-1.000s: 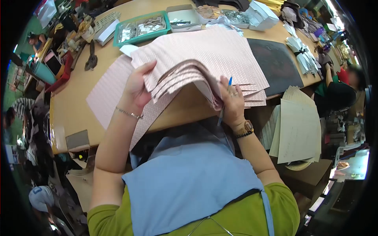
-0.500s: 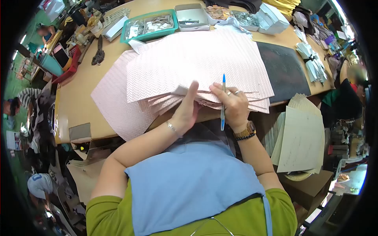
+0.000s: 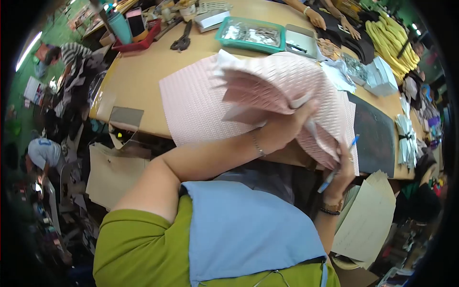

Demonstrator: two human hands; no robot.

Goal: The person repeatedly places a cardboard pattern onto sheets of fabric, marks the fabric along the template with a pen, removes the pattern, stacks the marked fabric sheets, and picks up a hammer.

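Observation:
A stack of pale pink sheets with a herringbone texture [image 3: 282, 71] is lifted and bent above the table. My left hand [image 3: 291, 125] is closed on its near edge, the thumb on top. At the left the layers fan apart, blurred by motion. My right hand [image 3: 342, 174] grips the stack's lower right corner. A blue-capped pen [image 3: 328, 181] is held in that same hand, slanting across the fingers. Beneath the stack, another pink sheet [image 3: 186, 103] lies flat on the table. More pink sheet shows at the right, beside my right hand.
Along the back are a green tray [image 3: 222, 40] of small metal pieces, an open white box [image 3: 306, 34] and scissors [image 3: 181, 42]. A black mat [image 3: 370, 138] lies at right. Another person's hands [image 3: 315, 18] work on black material at the back. Yellow fabric [image 3: 389, 43] is beyond.
Both hands have lifted the stack from the table and bent it, moving it rightward in view. The view has turned left. Another person's hands now show at the back.

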